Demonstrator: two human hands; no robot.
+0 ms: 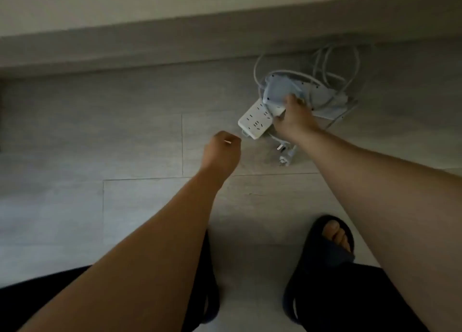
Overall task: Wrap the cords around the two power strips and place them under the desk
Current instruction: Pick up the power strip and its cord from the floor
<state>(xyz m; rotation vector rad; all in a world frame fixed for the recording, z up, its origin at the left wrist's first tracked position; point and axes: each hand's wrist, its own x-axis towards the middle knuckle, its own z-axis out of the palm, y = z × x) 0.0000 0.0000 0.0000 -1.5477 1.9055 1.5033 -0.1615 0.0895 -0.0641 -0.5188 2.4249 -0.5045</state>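
Currently, your right hand is gripping the upper power strip atop the lower strip; your left hand is hovering, fist closed and empty. Loose cords are remaining unwrapped; placement is pending.

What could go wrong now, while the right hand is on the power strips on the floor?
1. The cords lie in loose loops behind the strips; lifting may tangle them.
2. The right hand grips only the upper power strip; the lower power strip may slide off.
3. The plug lies loose and might drag on the floor.
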